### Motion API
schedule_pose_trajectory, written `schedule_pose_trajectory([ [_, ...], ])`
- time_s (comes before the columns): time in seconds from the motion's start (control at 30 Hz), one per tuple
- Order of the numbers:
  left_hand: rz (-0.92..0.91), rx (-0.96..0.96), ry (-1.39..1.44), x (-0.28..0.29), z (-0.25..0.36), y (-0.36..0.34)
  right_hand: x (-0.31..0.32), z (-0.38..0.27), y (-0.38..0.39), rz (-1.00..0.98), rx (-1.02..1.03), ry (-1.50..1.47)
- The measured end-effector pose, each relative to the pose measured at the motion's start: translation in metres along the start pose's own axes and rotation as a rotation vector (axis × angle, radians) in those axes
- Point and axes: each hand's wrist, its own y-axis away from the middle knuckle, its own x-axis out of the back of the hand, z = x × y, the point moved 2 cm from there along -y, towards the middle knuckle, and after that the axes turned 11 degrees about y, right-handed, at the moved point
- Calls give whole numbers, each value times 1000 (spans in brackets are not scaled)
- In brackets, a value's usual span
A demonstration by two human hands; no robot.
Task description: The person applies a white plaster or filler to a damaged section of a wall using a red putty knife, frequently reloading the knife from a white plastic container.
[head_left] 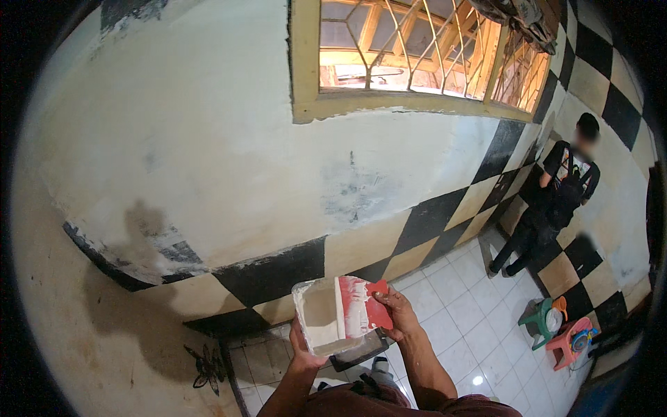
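Checkered wall (285, 271) here's got patchy white coating below a yellow window frame (303, 69) up top. Floor tiles (465, 326) stretch lower right to the green stool (533, 321). Bottom center, left hand (306, 351) curls round a white tub (299, 316), right hand (399, 316) pinches a red spreader (376, 313) over it.

two bare hands (306, 352) (396, 313), one squarish white tub (301, 309), one flat red scraper (380, 314), two low plastic stools (531, 317) (560, 345) in green and red

Bright window (424, 52), soft shadow (139, 278) on wall (229, 167), glare (477, 380) on floor tiles (462, 313), fisheye-bent lines, black rim.
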Motion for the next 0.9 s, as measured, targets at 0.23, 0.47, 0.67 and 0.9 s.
schedule_pose_trajectory([
  [0.23, 25, -77, -251, 21, -43, -38, 32, -43, -15, -76, -13, 11],
  [0.47, 68, -174, -204, 38, -86, -69, 65, -95, -54, -87, -33, 30],
  [0.67, 141, -326, -180, 35, -108, -83, 94, -117, -121, -118, 3, -2],
  [0.9, 215, -678, -1227, 9, -124, -58, 117, -94, -206, -30, 8, -88],
])
